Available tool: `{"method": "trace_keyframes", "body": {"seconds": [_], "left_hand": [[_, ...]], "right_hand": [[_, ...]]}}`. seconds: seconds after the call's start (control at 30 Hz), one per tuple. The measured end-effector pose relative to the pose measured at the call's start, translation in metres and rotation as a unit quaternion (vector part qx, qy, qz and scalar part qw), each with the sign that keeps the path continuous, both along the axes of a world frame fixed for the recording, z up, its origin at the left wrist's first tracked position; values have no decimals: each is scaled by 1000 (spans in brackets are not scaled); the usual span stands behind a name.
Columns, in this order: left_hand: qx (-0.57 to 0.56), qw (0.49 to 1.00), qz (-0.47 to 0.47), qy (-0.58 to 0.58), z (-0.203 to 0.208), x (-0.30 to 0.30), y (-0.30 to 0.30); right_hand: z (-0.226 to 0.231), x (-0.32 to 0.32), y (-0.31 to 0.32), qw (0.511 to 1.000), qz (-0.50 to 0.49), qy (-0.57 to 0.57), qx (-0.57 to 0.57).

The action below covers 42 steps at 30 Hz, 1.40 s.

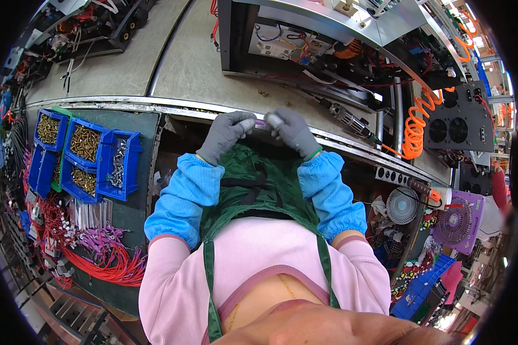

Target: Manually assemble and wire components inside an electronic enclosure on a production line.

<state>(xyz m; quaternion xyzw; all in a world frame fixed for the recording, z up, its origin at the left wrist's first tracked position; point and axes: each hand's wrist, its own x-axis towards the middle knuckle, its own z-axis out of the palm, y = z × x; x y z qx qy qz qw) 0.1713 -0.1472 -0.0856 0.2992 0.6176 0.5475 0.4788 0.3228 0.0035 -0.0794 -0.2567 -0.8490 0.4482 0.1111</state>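
Both hands wear grey gloves and are raised close together at the edge of the metal bench. My left hand (227, 135) is closed, with thumb and fingertips pinching one end of a small purple piece (260, 123), perhaps a wire or lead. My right hand (292, 133) is closed too, its fingertips at the other end of that piece. A pale, blurred spot shows at the right fingertips, and I cannot make out what is held there. Blue sleeve covers reach up both forearms, above a green apron (250, 178).
Blue bins (86, 141) of brass screws and silver fasteners stand at left, above red wire bundles (112, 267) and purple leads. Ahead is an open metal cabinet (293, 43) with wiring. A power screwdriver (345, 117) lies by an orange coiled hose (415, 126). Fans (402, 205) stand at right.
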Motion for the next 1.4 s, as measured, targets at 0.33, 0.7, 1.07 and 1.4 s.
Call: {"method": "trace_keyframes", "body": {"seconds": [0.33, 0.7, 1.07, 1.4], "left_hand": [[-57, 995, 82, 20, 4, 10, 9], [-51, 887, 78, 452, 19, 27, 17], [-7, 890, 60, 452, 38, 31, 16], [22, 878, 105, 467, 43, 30, 16]], "right_hand": [[-13, 1, 29, 929, -19, -169, 327], [29, -12, -18, 993, -66, 90, -48], [52, -10, -18, 995, -83, 60, -9], [53, -8, -20, 987, -80, 112, -83]]}}
